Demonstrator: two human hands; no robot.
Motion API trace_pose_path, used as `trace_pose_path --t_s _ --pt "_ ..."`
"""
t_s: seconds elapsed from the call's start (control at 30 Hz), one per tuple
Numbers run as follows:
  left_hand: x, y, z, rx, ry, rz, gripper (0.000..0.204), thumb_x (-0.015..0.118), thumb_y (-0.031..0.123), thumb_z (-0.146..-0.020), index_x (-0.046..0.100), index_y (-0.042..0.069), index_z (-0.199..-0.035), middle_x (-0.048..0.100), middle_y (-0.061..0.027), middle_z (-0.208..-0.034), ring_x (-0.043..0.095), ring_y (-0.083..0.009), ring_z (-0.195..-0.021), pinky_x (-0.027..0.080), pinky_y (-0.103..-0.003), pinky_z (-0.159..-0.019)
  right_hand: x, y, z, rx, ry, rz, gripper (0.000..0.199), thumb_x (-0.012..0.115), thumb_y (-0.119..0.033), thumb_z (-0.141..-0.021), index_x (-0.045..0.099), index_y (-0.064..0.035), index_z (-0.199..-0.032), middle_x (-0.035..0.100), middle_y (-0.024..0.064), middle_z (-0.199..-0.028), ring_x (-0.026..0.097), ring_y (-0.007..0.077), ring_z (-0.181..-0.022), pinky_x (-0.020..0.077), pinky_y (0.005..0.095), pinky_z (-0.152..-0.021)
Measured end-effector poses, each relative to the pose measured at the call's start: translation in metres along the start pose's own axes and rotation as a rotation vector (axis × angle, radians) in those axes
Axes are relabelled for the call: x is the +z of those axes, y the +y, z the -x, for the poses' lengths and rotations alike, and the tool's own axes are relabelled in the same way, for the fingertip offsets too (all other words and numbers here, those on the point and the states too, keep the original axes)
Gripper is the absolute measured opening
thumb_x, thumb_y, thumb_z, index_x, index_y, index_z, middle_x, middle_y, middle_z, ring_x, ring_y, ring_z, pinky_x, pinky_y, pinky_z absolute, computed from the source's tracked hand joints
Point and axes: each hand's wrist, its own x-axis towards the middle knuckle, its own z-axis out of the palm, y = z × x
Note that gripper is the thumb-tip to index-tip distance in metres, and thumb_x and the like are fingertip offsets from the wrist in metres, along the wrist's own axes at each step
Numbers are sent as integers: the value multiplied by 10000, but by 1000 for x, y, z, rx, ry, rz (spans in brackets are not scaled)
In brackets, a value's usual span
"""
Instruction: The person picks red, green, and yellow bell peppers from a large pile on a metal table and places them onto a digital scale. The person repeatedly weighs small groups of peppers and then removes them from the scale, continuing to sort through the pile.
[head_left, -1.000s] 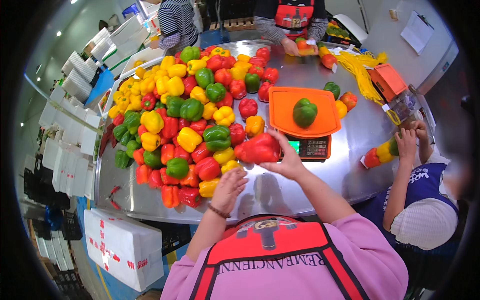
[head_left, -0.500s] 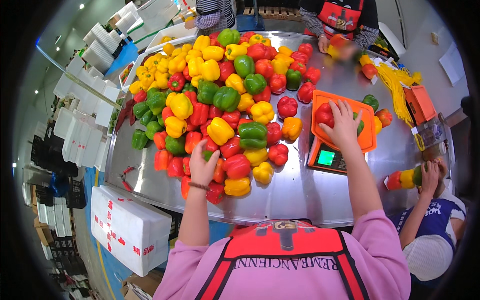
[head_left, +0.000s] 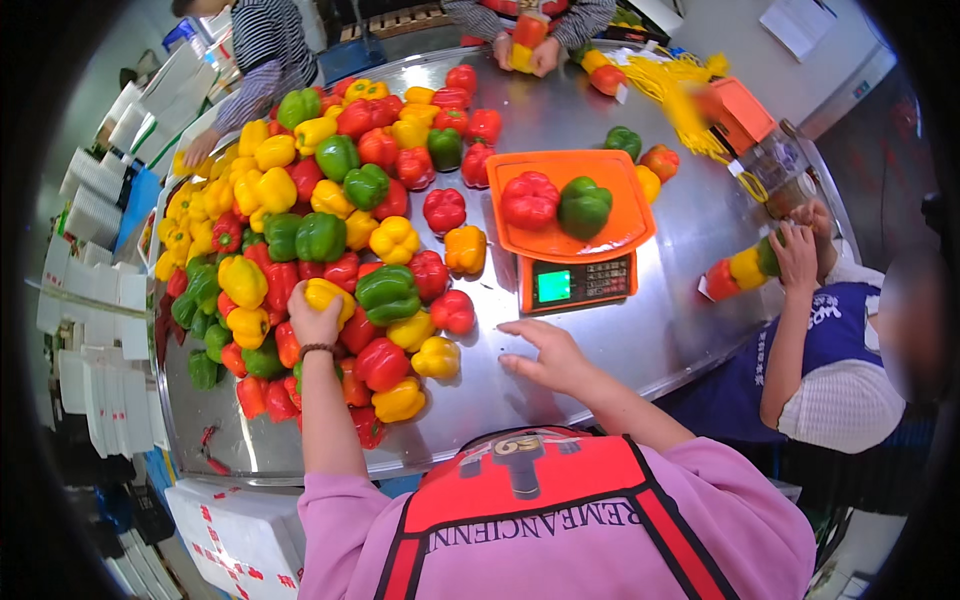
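My left hand (head_left: 314, 322) is closed around a yellow bell pepper (head_left: 331, 298) at the near side of a large heap of red, yellow and green bell peppers. Its fingertips are partly hidden. My right hand (head_left: 548, 358) hovers over the metal table, just in front of the scale, fingers spread and holding nothing. On the orange tray (head_left: 625, 240) of the scale lie a red bell pepper (head_left: 531, 202) and a green bell pepper (head_left: 585, 207), side by side. The scale's display (head_left: 553, 286) glows green.
At the right, a co-worker holds a row of red, yellow and green peppers (head_left: 745, 268). Another person across the table handles peppers (head_left: 525, 45). Yellow netting (head_left: 680, 90) and an orange box (head_left: 742, 113) lie far right. A white foam box (head_left: 235, 535) stands lower left.
My right hand has let go of the red pepper on the scale and drawn back toward me. My left hand has taken hold of a yellow pepper. The view has swung right.
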Motion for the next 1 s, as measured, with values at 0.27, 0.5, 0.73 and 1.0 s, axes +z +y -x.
trace_pose_path --t_s 0.27,0.5,0.73,1.0 --pt "-85 159 70 -146 -367 1174 732 764 54 -710 437 53 -1365 527 -115 -1285 581 -256 -1142 521 -393 -947 -3 0 35 184 -152 -531 547 713 -279 -899 529 -44 -1358 641 144 -1225 615 226 -1134 478 363 -984" --pt "-46 227 153 537 -771 858 822 808 134 -683 415 70 -1402 422 -172 -1457 419 -327 -1354 315 -418 -1139 -37 -26 16 125 -297 -816 896 781 -265 -843 250 -104 -1545 524 118 -1347 521 216 -1244 434 367 -1048" --pt "-47 217 148 191 -804 1105 785 685 -40 -766 359 87 -1468 351 -114 -1531 412 -241 -1369 381 -382 -1097 -56 6 19 132 8 -701 849 813 -224 -803 352 -100 -1505 526 107 -1353 529 215 -1244 433 370 -1051" --pt "-51 165 155 4 -639 1005 62 668 63 -905 652 6 -926 596 -140 -1247 574 -197 -1129 463 -318 -940 -77 66 -61 -212 623 622 759 815 -384 -751 490 -84 -1368 504 157 -1407 418 378 -1348 288 537 -1127"
